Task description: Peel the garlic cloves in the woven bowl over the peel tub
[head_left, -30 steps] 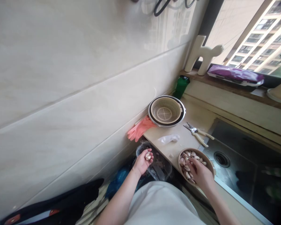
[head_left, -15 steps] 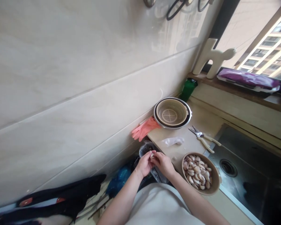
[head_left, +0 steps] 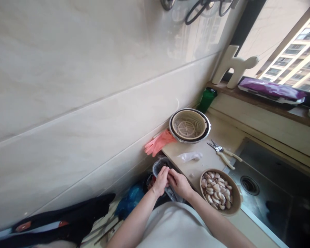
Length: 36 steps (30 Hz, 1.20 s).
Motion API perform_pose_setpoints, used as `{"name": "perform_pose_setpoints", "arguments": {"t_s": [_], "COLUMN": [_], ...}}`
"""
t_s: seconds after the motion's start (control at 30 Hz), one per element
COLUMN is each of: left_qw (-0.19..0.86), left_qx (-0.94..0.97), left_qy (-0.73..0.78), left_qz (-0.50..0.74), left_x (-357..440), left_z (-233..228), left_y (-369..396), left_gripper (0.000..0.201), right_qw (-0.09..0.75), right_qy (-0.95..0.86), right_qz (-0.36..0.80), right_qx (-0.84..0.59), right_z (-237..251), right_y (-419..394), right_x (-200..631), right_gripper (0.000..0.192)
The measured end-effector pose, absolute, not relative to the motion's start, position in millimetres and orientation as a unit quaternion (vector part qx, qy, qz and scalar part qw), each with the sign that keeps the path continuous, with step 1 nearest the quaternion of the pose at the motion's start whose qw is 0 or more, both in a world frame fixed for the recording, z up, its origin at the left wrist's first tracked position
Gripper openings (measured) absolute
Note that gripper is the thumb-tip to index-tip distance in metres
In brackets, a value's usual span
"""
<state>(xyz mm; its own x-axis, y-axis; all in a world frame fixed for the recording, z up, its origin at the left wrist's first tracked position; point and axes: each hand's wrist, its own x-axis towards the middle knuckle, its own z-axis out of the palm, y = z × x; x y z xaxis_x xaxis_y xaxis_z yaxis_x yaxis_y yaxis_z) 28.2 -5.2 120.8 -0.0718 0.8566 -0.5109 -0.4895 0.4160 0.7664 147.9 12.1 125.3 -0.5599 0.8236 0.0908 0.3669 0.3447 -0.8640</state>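
My left hand and my right hand meet in front of my body, above a lined bin. Both have their fingers curled together around a small pale piece of garlic, which the fingers now almost wholly cover. To the right of my right hand, a brown bowl full of garlic cloves stands on the counter beside the sink. A crumpled clear plastic piece lies on the counter beyond my hands, with small pale scraps nearby.
Open scissors with cream handles lie by the sink. A beige colander sits in a metal-rimmed bowl against the wall. Pink rubber gloves hang over the counter edge. A green container stands in the corner.
My fingers have closed further over the garlic, so the pale piece seen between them before is now hidden. Things on the counter have stayed in place; the view has shifted slightly.
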Motion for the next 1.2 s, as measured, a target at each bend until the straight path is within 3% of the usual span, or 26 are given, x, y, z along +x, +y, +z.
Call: {"name": "perform_pose_setpoints", "arguments": {"t_s": [0.23,0.37,0.53,0.7,0.93,1.0,1.1,1.2], "left_qw": [0.596,0.621,0.660,0.684,0.779,0.810,0.829,0.838], "left_qx": [0.230,0.215,0.188,0.174,0.092,0.064,0.047,0.071], "left_qy": [0.514,0.508,0.473,0.453,0.370,0.332,0.295,0.255], "left_qz": [0.573,0.557,0.553,0.545,0.497,0.479,0.472,0.477], "left_x": [35.7,32.4,29.0,35.6,43.9,41.3,34.5,28.3], "left_z": [132.4,130.6,129.5,128.7,131.7,136.4,142.7,144.4], "left_y": [-7.0,-6.7,-5.5,-7.3,-0.7,1.8,1.9,-1.2], "left_gripper": [0.024,0.024,0.033,0.037,0.025,0.018,0.014,0.028], "right_qw": [0.380,0.430,0.431,0.377,0.405,0.393,0.332,0.273], "right_qy": [-0.690,-0.612,-0.563,-0.643,-0.523,-0.538,-0.607,-0.619], "right_qz": [0.433,0.484,0.531,0.494,0.553,0.500,0.311,0.195], "right_qx": [-0.439,-0.454,-0.465,-0.448,-0.507,-0.553,-0.651,-0.710], "right_z": [122.2,124.6,130.2,128.5,129.6,133.6,138.9,145.5], "right_y": [7.6,8.2,8.7,3.1,-6.7,-12.9,-22.5,-25.4], "right_x": [133.2,125.7,131.4,149.4,177.2,210.7,277.7,317.0], "right_gripper": [0.021,0.021,0.022,0.024,0.034,0.034,0.033,0.037]}}
